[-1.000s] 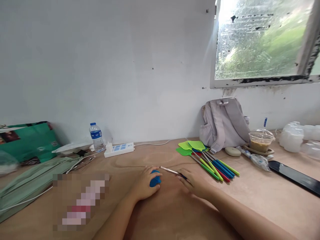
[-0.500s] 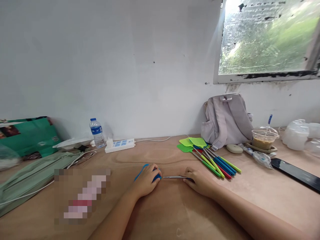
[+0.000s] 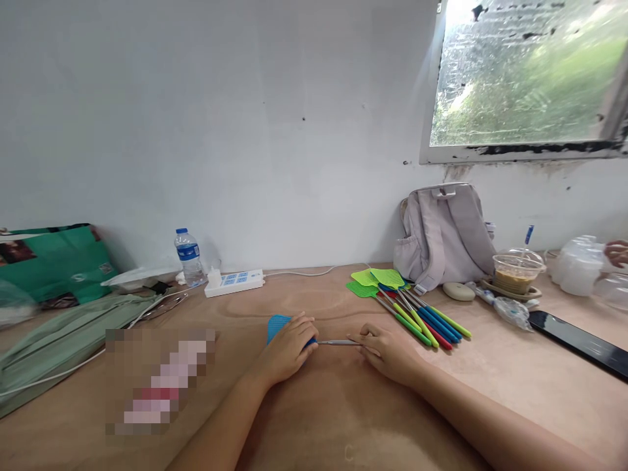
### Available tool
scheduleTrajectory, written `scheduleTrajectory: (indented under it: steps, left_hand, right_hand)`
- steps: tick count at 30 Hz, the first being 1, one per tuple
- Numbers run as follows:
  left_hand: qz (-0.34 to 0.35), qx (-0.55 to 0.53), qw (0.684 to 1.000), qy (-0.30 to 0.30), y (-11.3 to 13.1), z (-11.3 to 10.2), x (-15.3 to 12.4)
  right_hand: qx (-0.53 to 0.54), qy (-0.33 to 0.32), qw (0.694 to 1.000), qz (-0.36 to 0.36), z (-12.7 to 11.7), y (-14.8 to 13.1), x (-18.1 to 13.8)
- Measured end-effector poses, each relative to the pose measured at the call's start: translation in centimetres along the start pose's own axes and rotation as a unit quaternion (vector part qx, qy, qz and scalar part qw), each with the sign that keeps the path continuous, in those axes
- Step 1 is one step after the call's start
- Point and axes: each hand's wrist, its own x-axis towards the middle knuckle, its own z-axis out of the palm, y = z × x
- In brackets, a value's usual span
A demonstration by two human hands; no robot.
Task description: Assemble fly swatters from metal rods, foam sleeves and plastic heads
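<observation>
A blue fly swatter [image 3: 277,324] lies flat on the wooden table [image 3: 343,405], its thin metal rod [image 3: 338,342] running to the right. My left hand [image 3: 287,347] is curled over the blue head where it meets the rod. Around the rod's handle end my right hand [image 3: 387,352] is closed in a fist, and the handle itself is hidden in it. A bundle of several more swatters [image 3: 412,307], green heads and green, blue and red handles, lies just right of my right hand.
A grey backpack [image 3: 444,232] leans on the wall. A drink cup [image 3: 515,271], a phone [image 3: 579,340] and clear plastic containers [image 3: 583,265] stand at the right, where another person's fingers [image 3: 617,252] show. A power strip [image 3: 234,282], a water bottle [image 3: 188,256] and green bags [image 3: 59,327] are at the left.
The blue swatter head, balled under my left hand before, has spread out flat to the left. The rod has dropped level onto the table. The view has shifted slightly.
</observation>
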Motion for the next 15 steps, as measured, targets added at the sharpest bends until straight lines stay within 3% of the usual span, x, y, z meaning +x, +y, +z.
scheduleTrajectory:
  steps: [5, 11, 15]
  left_hand:
    - [0.010, 0.056, 0.998, -0.006, 1.0, -0.8, -0.1]
    - [-0.022, 0.087, 0.995, -0.049, 3.0, -1.4, -0.2]
    - [-0.054, 0.066, 0.994, -0.069, 3.5, -1.3, -0.1]
  right_hand:
    - [-0.037, 0.013, 0.999, -0.024, -0.3, -0.2, -0.3]
    - [-0.042, 0.129, 0.987, -0.089, -1.1, -0.2, -0.6]
    - [-0.064, 0.162, 0.975, -0.140, -1.6, -0.4, -0.7]
